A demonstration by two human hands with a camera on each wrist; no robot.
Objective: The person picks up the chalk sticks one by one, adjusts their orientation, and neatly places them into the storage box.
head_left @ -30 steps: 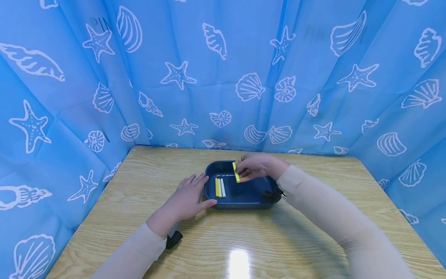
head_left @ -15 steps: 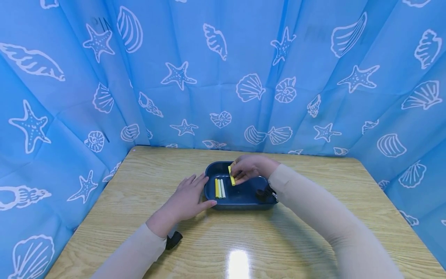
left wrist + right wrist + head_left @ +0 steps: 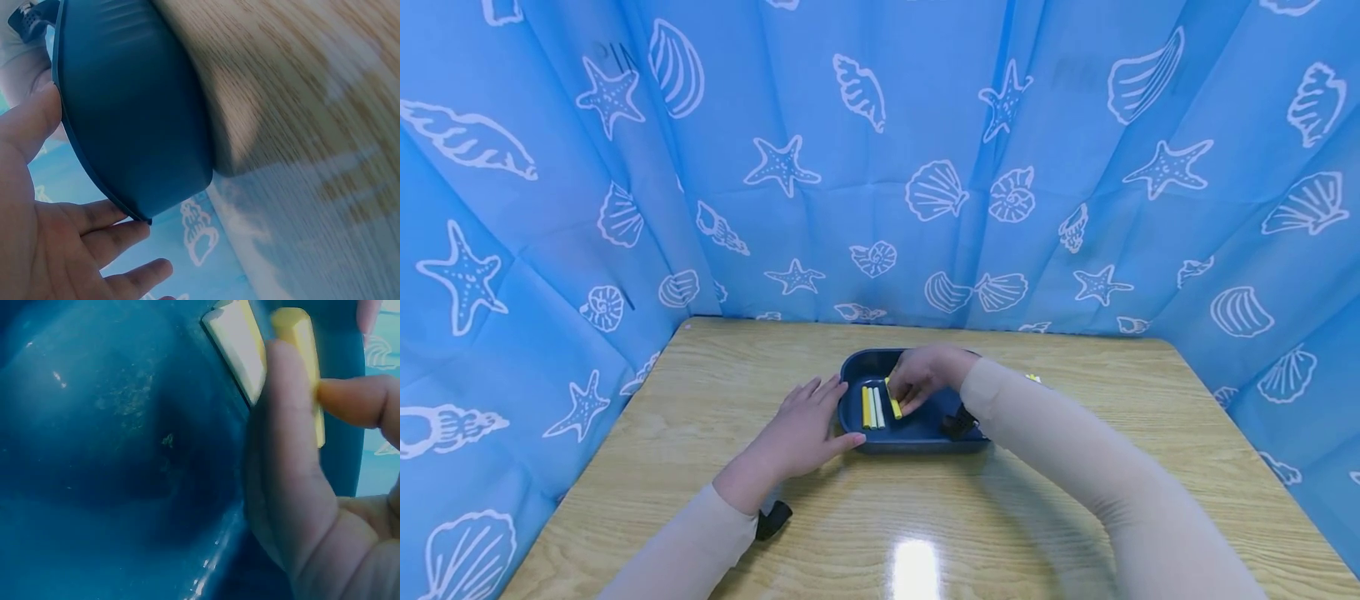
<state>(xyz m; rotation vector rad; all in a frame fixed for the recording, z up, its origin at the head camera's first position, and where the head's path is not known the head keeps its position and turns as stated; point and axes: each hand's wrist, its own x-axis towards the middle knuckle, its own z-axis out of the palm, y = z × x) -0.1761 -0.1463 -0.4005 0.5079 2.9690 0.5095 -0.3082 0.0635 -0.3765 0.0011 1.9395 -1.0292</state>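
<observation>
Head view: you have both hands at a dark blue tray (image 3: 925, 447) on the table (image 3: 752, 358), which stands before a blue curtain (image 3: 820, 225).
Left hand: your left hand (image 3: 805, 425) lies at the tray's left end, its fingers spread and fairly straight, thumb on the near rim, fingertips against the left rim; that placing probably steadies the tray.
Right hand: your right hand (image 3: 922, 379) reaches inside the tray, its fingers pinching a yellow stick (image 3: 896, 408) between thumb and fingertips, likely so that the stick can be aimed finely.
Held stick: it is low in the tray, just right of the row and apart from it, slightly slanted; you cannot tell whether it touches the floor.
Row: a second yellow stick (image 3: 867, 408) and two pale sticks (image 3: 877, 408) lie side by side near the left end, lengthwise near to far, a layout that seems meant to keep them parallel.
Stick shape: chalk-like, slim and straight, with blunt ends and a matte surface.
Tray make: smooth, faintly glossy, perhaps plastic, with rounded corners and a thin lip.
Table surface: pale, streaky wood grain with a bright glare patch.
Beyond the right sleeve (image 3: 1075, 450): small yellow-and-white ends (image 3: 1033, 378) peek out, mostly hidden.
</observation>
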